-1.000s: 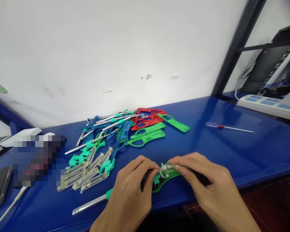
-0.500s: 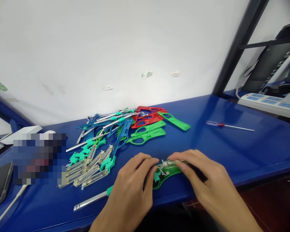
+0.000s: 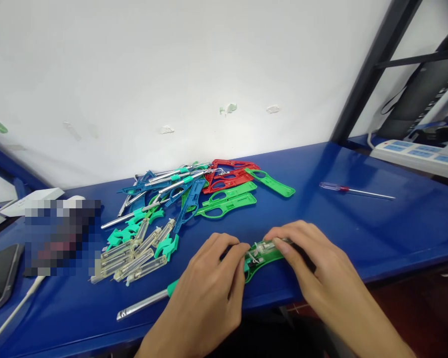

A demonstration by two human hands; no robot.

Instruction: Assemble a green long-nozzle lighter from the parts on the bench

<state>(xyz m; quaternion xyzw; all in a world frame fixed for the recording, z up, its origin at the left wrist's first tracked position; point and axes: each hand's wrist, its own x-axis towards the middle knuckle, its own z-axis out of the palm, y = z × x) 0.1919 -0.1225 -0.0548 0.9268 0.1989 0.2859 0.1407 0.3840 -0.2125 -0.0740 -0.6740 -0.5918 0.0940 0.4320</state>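
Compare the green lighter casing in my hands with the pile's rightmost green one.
The held casing has a clear reservoir over it; the rightmost casing shows none. Your left hand and right hand grip the held casing; the rightmost casing lies untouched on the table. Both are green.

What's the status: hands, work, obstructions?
Left hand gripping green shell; right hand on clear tube. Tube lies along shell, fit unclear. Screwdriver well apart from both hands.

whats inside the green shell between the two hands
A clear part, white bits and some teal plastic show in or on the green shell. The left hand and right hand cover its ends, hiding anything inside there.
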